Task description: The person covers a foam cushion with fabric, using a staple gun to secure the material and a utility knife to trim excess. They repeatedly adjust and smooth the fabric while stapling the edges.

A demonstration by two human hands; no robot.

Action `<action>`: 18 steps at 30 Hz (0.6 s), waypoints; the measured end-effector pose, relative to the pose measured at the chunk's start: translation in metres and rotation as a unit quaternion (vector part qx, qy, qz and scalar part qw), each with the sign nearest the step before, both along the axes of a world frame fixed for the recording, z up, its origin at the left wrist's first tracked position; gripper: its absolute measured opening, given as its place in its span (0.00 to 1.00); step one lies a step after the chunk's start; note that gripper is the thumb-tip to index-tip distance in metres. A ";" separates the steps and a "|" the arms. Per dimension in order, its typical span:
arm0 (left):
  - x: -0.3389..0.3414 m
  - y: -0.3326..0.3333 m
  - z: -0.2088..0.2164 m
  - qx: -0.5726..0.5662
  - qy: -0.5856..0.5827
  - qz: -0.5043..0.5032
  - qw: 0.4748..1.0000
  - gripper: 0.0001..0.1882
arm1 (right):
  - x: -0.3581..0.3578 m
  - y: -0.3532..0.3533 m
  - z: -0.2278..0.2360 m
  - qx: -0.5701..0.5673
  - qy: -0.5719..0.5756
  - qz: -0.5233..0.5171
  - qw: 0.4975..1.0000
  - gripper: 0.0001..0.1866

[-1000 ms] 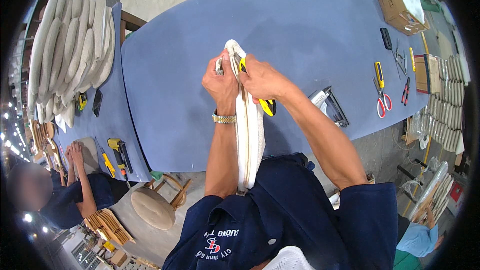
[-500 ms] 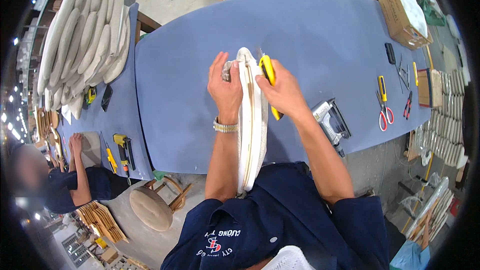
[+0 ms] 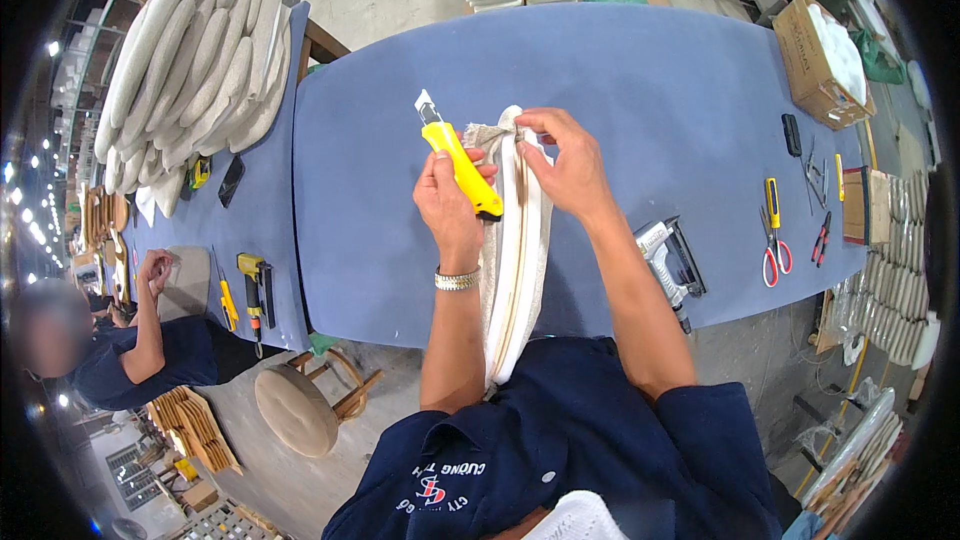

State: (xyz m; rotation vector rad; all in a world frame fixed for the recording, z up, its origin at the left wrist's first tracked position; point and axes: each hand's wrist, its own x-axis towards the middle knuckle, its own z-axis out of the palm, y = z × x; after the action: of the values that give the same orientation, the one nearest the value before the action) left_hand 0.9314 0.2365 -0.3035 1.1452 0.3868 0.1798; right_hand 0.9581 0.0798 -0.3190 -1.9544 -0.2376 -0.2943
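A long upholstered pad (image 3: 511,290) stands on its edge between my forearms, its near end by my shirt. Beige fabric covers its outside, and white padding lines a narrow wooden strip along its upper side. My left hand (image 3: 448,210) is closed around a yellow utility knife (image 3: 463,168), its blade out and pointing away from me. At the pad's far end my right hand (image 3: 575,165) is closed, thumb and fingers pinching the fabric there. A loose fabric flap (image 3: 482,137) hangs to the left of that end, just beyond my left fingers.
A staple gun (image 3: 668,258) lies right of my right forearm on the blue table (image 3: 380,270). Farther right are red-handled scissors (image 3: 772,255), pliers (image 3: 821,240) and a cardboard box (image 3: 812,60). Beige pads (image 3: 195,70) are piled at left. A co-worker (image 3: 120,360) sits lower left.
The utility knife has passed from my right hand to my left. My right hand now pinches fabric at the pad's far end, where my left hand was close by before.
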 end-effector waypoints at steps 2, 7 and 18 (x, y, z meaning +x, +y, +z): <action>-0.001 0.004 -0.007 0.018 0.003 -0.014 1.000 0.20 | 0.003 0.001 -0.008 -0.057 -0.003 -0.020 0.998 0.15; -0.003 -0.002 -0.016 0.102 0.018 -0.040 0.994 0.17 | 0.010 0.012 -0.026 -0.106 0.001 -0.065 0.992 0.09; -0.015 -0.009 -0.005 0.520 -0.059 -0.102 0.846 0.21 | 0.008 0.024 -0.051 -0.001 -0.015 -0.149 0.989 0.02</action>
State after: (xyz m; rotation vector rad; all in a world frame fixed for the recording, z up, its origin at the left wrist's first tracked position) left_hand 0.9168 0.2273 -0.3090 2.2284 0.0154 0.2839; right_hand 0.9657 0.1042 -0.3703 -1.9876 0.0366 -0.5174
